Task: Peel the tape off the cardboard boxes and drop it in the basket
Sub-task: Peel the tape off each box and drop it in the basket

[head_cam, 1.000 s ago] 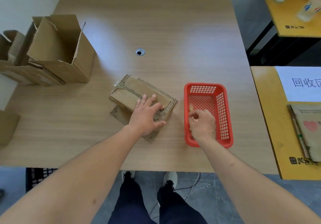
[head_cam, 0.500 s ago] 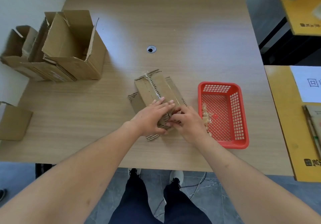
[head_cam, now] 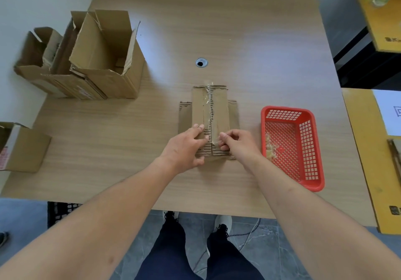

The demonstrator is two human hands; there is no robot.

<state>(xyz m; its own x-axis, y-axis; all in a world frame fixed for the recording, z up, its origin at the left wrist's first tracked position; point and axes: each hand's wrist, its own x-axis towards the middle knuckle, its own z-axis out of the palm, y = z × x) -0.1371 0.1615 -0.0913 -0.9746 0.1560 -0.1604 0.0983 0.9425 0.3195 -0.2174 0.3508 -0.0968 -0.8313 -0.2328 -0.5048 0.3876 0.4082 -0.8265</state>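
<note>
- Left hand lies flat, fingers spread, on the flattened box; right hand pinches the near end of the tape.
- Tape runs along the box's centre seam, away from both hands.
- Red basket sits right of the box, bare table between; crumpled tape inside it is hard to make out.
- Open boxes stand well left of the box.

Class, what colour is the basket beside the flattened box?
Red, with a mesh-like grid of holes: the basket shows clearly in the head view.
</note>
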